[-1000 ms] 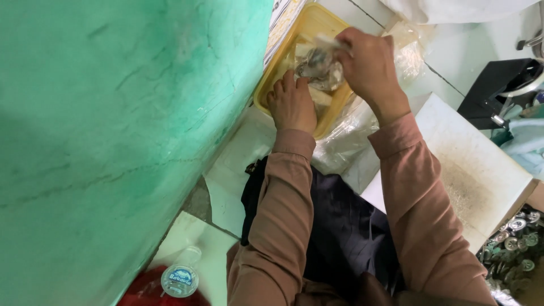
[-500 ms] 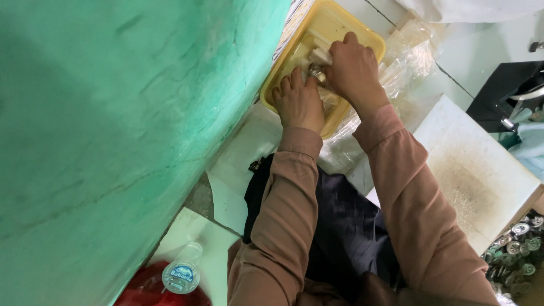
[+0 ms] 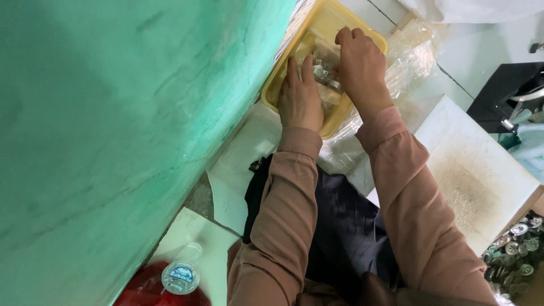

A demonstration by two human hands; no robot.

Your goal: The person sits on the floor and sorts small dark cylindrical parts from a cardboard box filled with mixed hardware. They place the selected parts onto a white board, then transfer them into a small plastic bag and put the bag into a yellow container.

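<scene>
Left fingers: the left hand lies palm-down over the near rim of the yellow tray, fingers stretched flat into it, pressing on clear wrapping rather than gripping; this looks like a steadying hold so the contents do not slide.
Right fingers: the right hand is curled into a loose fist, fingertips pinched on the small metal parts in the middle of the tray; whether they grasp one piece or a film around them cannot be told.
Metal parts: small, silvery, bunched between the two hands, inside the tray, partly hidden by the right knuckles.
Yellow tray: a shallow plastic tray on the floor, far from the person, close beside the green wall on the left; set there it is within reach of both arms.
Clear plastic bags: crumpled just right of the tray and under its near edge, touching it.
White board: flat, to the right, speckled with grit, apart from the tray.
Round metal caps: a heap at the near right edge, well apart from the hands.
Bottle: clear, with a white and blue cap, upright at the near left beside something red.
</scene>
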